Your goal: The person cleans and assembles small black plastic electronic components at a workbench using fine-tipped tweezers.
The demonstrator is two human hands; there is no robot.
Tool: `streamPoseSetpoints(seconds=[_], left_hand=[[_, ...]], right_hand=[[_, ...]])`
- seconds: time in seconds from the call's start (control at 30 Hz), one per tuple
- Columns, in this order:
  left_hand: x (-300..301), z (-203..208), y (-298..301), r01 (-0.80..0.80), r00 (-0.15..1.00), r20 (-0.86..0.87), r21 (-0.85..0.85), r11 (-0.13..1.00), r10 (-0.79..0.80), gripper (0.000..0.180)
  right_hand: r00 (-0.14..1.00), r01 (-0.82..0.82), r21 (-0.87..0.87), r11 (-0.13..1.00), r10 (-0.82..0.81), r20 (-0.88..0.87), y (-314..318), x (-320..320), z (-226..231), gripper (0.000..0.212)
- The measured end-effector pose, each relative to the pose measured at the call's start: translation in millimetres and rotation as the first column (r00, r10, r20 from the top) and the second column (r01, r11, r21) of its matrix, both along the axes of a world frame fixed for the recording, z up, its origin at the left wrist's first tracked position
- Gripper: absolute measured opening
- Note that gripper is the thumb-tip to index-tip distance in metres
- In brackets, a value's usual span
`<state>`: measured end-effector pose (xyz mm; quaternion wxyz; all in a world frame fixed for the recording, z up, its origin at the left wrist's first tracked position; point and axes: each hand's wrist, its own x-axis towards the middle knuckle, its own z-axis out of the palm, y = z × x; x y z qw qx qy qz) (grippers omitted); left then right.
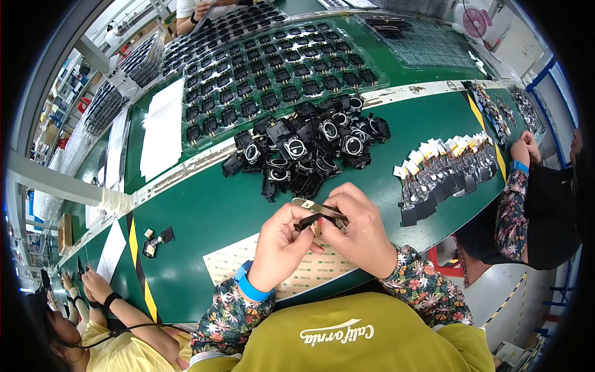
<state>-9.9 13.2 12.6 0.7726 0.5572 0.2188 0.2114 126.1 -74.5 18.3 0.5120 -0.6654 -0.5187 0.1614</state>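
Observation:
My left hand (282, 245) is closed with its fingertips around a small black plastic part (306, 222). My right hand (361, 230) is closed too, its thumb and fingers meeting the left ones at the part. A flat metal tool that looks like tweezers (316, 207) lies across the top, running under the right fingers. A small tan piece (317, 228) shows between the thumbs; the fingers hide the rest. Below both hands lies a pale sheet of printed backing paper (232, 257). Just beyond them is a heap of black plastic modules (304, 146), several with silvery rings.
Flex-cable parts with white tabs (443, 173) lie in rows at right. Clear trays of black parts (266, 77) cover the far bench beyond a raised ledge (164, 175). A few loose pieces (150, 247) lie left. Co-workers sit at left (118, 316) and right (527, 198).

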Motion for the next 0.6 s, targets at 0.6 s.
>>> streamPoseSetpoints(seconds=[0.6], left_hand=[[-1.2,-11.7,-2.4,-0.136,0.978,-0.1,0.369,0.919,0.185,0.015]], right_hand=[[0.989,-0.056,-0.121,0.991,0.072,0.129,7.3,2.1,1.2,0.018]])
